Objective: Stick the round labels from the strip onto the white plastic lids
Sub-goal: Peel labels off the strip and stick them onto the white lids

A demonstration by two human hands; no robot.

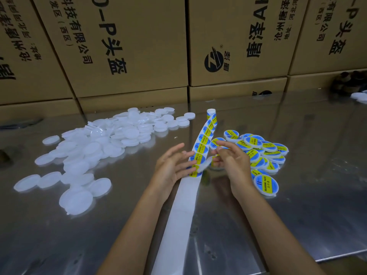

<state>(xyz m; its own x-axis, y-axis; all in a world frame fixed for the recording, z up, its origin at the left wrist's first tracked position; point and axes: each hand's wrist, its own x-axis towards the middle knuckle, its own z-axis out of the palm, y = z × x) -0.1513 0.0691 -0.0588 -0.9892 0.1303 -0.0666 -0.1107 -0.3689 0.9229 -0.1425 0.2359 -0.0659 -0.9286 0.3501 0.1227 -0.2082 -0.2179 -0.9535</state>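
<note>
Steel tabletop (pixel 297 205), mid-task. Left hand (pixel 170 167): fingers straight and slightly spread, tips resting on the label strip (pixel 200 153). Right hand (pixel 232 161): fingers curled, pinching a white lid (pixel 206 162) just beside the strip; whether a label is on it cannot be told. Strip runs from a small roll (pixel 211 114) near the far edge to bare backing (pixel 178 215) at the near edge. Plain lids (pixel 111 139) heaped left; labelled lids (pixel 262 153) heaped right. Cardboard boxes (pixel 129 46) line the far edge.
</note>
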